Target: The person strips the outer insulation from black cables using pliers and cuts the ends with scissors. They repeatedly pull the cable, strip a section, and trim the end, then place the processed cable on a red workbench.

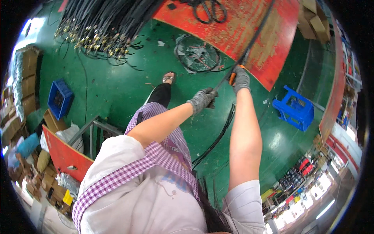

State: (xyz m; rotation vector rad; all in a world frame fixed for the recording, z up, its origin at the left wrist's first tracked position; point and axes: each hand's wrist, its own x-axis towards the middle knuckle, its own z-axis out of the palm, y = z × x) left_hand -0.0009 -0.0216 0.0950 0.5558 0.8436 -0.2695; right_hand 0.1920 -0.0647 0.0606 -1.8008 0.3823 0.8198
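Observation:
My left hand (202, 100), in a grey glove, is closed around a black cable (257, 34). The cable runs up past my right hand and along the worn red tabletop (233, 37). At the table's near corner my right hand (241, 79), also gloved, is closed on an orange-handled hand tool (232, 78). Its jaws lie against the cable, and my fingers hide most of it, so its exact kind is unclear. Black-handled scissors (210, 12) lie farther back on the tabletop. Below my hands hang several loose black cables (220, 139).
A thick bundle of black cables (105, 23) with brass-coloured ends hangs at the far left. On the green floor are a plastic-wrapped cable coil (198, 54), a blue stool (295, 109) at right and a blue crate (60, 99) at left. Cardboard boxes (314, 21) stand at the far right.

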